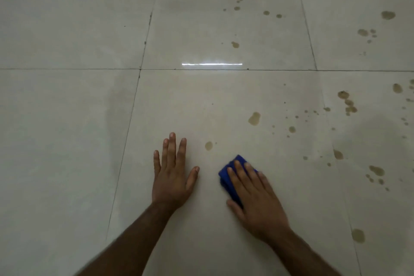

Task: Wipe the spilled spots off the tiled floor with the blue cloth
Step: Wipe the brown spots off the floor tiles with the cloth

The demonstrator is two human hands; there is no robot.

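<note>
The blue cloth (pixel 230 171) is pressed flat on the tiled floor (pixel 67 119), lower centre of frame, under the right hand (pixel 253 197), fingers straight, thumb at its near edge. The left hand (pixel 172 175) is laid flat, fingers extended, just left. Brown spilled spots (pixel 254 118) are scattered across right and upper right; one spot (pixel 208 145) lies between the hands, slightly above.

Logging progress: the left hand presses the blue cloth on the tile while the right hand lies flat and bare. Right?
Not quite: the hands are swapped. The head view shows the right hand pressing the blue cloth on the tile, while the left hand lies flat and bare.
</note>
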